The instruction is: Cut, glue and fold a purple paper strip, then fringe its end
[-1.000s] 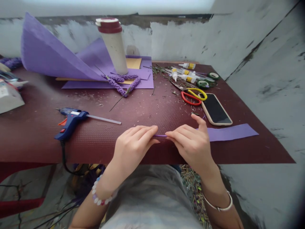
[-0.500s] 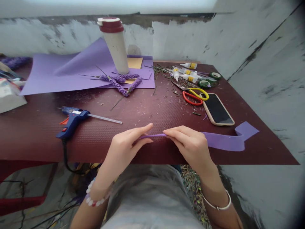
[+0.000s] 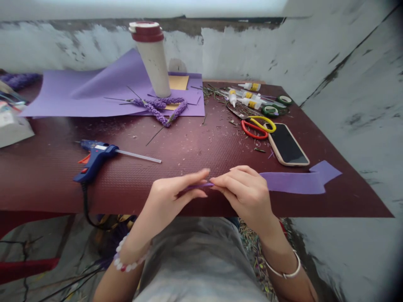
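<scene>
While two hands work close together above the near edge of the table (image 3: 189, 147), one purple strip (image 3: 291, 183) runs between them and off to the right, its loose end bent over on the tabletop. The right hand (image 3: 247, 193) is closed in a pinch on it. The left hand (image 3: 168, 195) has thumb and fingers parted around the strip's narrow end; I cannot tell whether it grips deeper in the palm. Left lies one blue glue gun (image 3: 99, 158); right, one phone (image 3: 290, 144), one pair of scissors (image 3: 247, 120) just beside it, two tape rolls (image 3: 271, 114) and four small bottles (image 3: 252, 87). One lidded cup (image 3: 154, 63) stands far left.
</scene>
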`<control>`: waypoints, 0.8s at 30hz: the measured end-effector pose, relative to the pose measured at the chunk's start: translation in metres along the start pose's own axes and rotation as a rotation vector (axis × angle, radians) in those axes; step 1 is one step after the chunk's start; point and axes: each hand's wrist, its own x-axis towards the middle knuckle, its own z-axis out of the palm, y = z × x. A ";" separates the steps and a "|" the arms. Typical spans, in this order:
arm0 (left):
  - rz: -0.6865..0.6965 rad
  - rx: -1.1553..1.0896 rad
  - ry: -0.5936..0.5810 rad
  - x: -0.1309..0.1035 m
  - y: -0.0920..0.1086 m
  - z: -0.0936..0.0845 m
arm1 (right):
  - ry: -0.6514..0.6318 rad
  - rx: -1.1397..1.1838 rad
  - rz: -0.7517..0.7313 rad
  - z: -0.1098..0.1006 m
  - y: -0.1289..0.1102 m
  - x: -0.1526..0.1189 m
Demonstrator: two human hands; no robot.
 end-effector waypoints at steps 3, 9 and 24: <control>0.087 0.071 0.006 0.001 -0.002 0.000 | -0.015 0.005 0.009 0.000 0.003 -0.001; 0.054 0.127 0.007 0.000 -0.001 -0.007 | -0.060 -0.028 0.038 -0.008 0.009 -0.004; 0.313 0.298 0.031 0.004 -0.005 0.000 | -0.069 -0.034 -0.026 -0.002 0.003 -0.001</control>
